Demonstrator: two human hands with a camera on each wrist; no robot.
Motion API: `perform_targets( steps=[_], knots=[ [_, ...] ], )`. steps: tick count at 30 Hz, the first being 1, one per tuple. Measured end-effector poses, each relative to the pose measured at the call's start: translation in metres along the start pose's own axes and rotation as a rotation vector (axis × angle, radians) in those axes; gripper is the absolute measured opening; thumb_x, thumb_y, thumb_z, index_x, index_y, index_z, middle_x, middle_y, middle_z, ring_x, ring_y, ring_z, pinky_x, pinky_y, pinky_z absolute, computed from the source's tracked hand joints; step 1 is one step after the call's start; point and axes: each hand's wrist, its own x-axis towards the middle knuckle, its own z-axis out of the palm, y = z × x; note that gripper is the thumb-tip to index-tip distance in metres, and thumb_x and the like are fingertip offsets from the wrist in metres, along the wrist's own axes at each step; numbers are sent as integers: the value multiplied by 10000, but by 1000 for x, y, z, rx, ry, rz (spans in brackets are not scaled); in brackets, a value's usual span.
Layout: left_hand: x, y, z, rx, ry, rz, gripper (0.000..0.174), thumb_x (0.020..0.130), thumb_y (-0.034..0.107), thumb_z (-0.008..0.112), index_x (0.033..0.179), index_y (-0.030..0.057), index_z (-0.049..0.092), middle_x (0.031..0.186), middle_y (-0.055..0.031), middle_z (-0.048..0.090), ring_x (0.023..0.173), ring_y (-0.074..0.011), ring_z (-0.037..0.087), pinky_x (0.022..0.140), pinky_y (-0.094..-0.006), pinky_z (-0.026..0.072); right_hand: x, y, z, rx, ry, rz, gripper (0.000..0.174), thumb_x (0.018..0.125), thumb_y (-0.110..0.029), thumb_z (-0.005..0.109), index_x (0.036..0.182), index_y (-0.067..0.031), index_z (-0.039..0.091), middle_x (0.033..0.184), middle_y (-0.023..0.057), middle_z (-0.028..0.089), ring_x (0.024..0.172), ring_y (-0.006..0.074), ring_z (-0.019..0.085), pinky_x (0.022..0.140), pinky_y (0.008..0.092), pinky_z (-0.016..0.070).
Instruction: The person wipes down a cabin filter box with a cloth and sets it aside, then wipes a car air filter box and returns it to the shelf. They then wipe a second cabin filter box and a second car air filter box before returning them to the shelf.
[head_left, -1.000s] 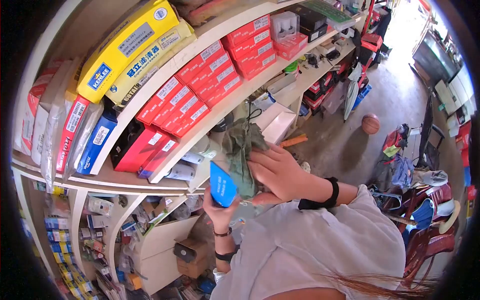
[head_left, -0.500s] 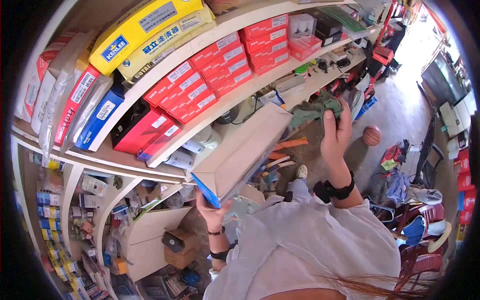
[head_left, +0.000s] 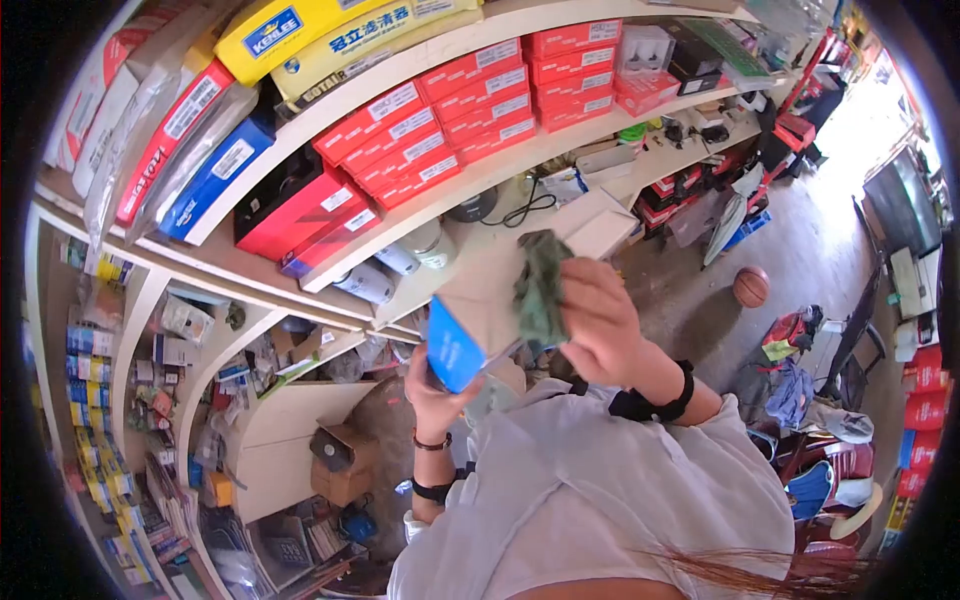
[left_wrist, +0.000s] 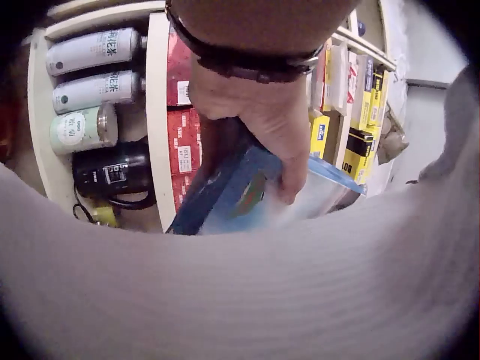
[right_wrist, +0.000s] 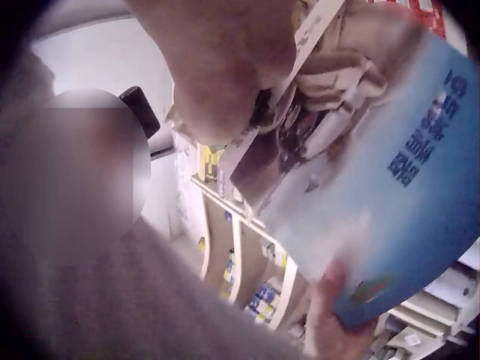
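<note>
A long box with a blue end (head_left: 455, 345) and a plain brownish side is held up in front of the shelves. My left hand (head_left: 435, 393) grips its near end from below; the left wrist view shows the thumb lying over its blue printed face (left_wrist: 236, 199). In my right hand (head_left: 605, 325) is a crumpled green cloth (head_left: 542, 290), overlapping the box's side in the head view. Dark Chinese lettering runs along the box's blue-white face (right_wrist: 420, 195) in the right wrist view, with the left hand's fingers (right_wrist: 330, 319) at its lower end.
Red boxes (head_left: 480, 100) stand stacked on the shelf ahead, beside yellow filter boxes (head_left: 350, 45). Below them are cans (head_left: 365, 285) and an open white box (head_left: 598, 225). On the floor to the right lies a basketball (head_left: 751, 287). Another shelf unit (head_left: 140, 330) stands left.
The right hand swung out with the cloth to the box's far end, then came back toward its near end. The box tilted to show its long side, then turned back. The head view shifted.
</note>
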Motion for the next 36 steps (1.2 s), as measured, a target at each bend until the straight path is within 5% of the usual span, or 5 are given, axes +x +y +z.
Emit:
perform_targets(
  steps=[3, 13, 24, 30, 36],
  knots=[
    [0, 3, 7, 48, -15, 109, 737, 603, 74, 896, 1243, -43, 548, 1095, -72, 617, 1000, -150, 616, 879, -315, 520, 11, -20, 8, 51, 3, -164, 303, 689, -103, 700, 984, -48, 668, 1200, 102, 623, 1167, 320, 592, 967, 494, 483],
    [-10, 1, -3, 8, -15, 105, 707, 580, 126, 907, 1193, -14, 582, 1060, -50, 622, 960, -131, 600, 869, -292, 500, 5, -15, -9, -126, 46, 6, 362, 731, -124, 720, 1072, -30, 643, 1206, 144, 597, 1113, 369, 573, 926, 463, 455],
    [-12, 2, 4, 16, -92, 66, 735, 596, 137, 913, 1228, -7, 567, 1109, -64, 633, 1029, -160, 614, 915, -337, 511, -5, -24, -9, 26, 35, -165, 283, 699, -155, 738, 954, -61, 661, 1163, 106, 609, 1115, 335, 599, 905, 479, 476],
    [-30, -30, -18, -145, 73, -6, 859, 554, 249, 939, 1277, -3, 549, 1195, -82, 636, 1102, -212, 630, 974, -379, 498, -32, 9, -39, -351, 311, 46, 175, 787, -87, 660, 919, 28, 662, 1135, 185, 642, 1023, 391, 617, 895, 476, 488],
    [-32, -31, -27, -59, 23, -28, 849, 585, 316, 942, 1262, -20, 554, 1196, -85, 636, 1105, -210, 625, 964, -375, 500, -14, 6, -61, -320, 323, 186, 212, 842, -27, 606, 1035, 44, 658, 1144, 199, 645, 1068, 399, 599, 953, 459, 459]
  ],
)
